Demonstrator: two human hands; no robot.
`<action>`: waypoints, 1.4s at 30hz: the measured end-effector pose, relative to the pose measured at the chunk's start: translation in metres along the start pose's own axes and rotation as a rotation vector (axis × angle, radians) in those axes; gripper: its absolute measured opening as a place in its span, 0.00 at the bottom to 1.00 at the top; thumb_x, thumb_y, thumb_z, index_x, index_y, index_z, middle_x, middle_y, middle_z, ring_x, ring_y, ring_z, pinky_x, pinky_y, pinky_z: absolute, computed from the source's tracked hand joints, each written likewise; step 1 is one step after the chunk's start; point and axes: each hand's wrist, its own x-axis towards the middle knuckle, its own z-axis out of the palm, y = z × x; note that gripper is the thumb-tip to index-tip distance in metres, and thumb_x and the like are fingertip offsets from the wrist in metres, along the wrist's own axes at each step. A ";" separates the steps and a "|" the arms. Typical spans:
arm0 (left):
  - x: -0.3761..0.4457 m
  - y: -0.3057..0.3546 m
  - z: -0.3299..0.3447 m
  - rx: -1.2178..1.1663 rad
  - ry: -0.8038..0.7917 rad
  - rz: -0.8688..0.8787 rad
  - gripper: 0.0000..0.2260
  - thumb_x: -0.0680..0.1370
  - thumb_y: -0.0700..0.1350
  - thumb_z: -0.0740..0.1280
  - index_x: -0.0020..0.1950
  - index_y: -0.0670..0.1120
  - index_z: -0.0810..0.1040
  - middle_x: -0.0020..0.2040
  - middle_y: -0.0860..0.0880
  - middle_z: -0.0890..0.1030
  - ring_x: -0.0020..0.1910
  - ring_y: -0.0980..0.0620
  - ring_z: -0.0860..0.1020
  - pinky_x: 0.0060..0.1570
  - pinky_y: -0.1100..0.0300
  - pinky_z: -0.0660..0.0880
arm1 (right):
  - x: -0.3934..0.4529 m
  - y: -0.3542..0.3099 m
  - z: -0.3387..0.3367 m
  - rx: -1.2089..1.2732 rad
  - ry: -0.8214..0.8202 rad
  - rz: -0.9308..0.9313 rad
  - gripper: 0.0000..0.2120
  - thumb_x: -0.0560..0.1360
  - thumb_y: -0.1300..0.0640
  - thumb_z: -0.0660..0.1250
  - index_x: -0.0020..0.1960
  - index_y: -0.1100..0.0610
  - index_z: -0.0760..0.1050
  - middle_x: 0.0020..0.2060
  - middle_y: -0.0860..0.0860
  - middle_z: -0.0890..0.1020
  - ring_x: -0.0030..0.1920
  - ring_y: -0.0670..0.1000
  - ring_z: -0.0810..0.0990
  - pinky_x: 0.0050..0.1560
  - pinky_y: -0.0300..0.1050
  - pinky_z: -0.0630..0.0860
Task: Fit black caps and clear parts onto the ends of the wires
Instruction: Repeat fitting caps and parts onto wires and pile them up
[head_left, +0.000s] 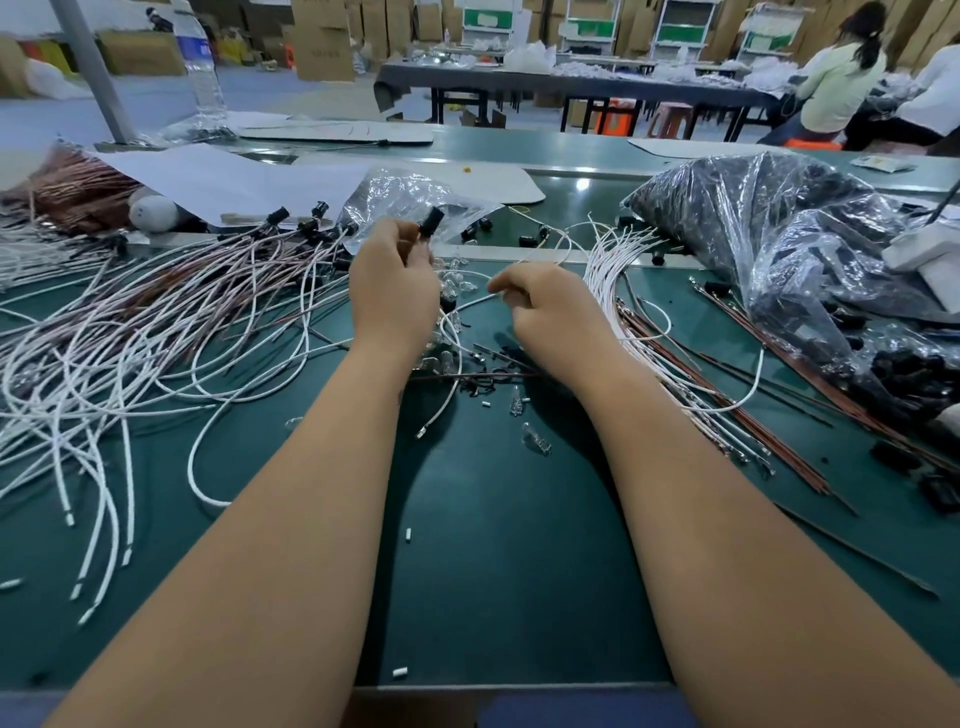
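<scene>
Fitting caps onto wires, partway through.
Left hand (392, 283) pinching cap (431, 222); right hand (540, 301) pinching wire (470, 304); capped pile (218, 280) left, bare bundle (613, 270) waiting right.

— Where's there room?
— Bare green surface (498, 545) between the forearms, near the front edge.
— And blocked?
— Tangled white wires (130, 353) left, bagged black caps (810, 249) right.
</scene>
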 end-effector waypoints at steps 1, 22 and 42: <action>0.001 0.000 -0.001 0.010 0.030 -0.013 0.03 0.80 0.40 0.61 0.50 0.46 0.73 0.41 0.53 0.77 0.37 0.58 0.75 0.33 0.73 0.70 | 0.000 -0.002 0.002 0.025 -0.034 -0.019 0.17 0.78 0.66 0.57 0.62 0.55 0.77 0.58 0.54 0.79 0.58 0.53 0.75 0.61 0.48 0.72; -0.002 0.006 -0.008 -0.063 -0.116 -0.210 0.08 0.77 0.40 0.61 0.39 0.48 0.74 0.32 0.52 0.73 0.27 0.55 0.66 0.27 0.62 0.63 | 0.000 -0.017 0.015 -0.256 -0.104 -0.205 0.07 0.75 0.58 0.67 0.51 0.52 0.80 0.49 0.49 0.80 0.53 0.53 0.77 0.49 0.46 0.74; -0.019 0.014 -0.003 -0.112 -0.397 -0.031 0.04 0.76 0.39 0.69 0.43 0.45 0.83 0.41 0.35 0.82 0.37 0.49 0.76 0.42 0.57 0.73 | 0.004 0.003 -0.012 0.988 0.208 0.297 0.04 0.77 0.62 0.66 0.44 0.57 0.78 0.30 0.49 0.80 0.28 0.46 0.75 0.32 0.38 0.73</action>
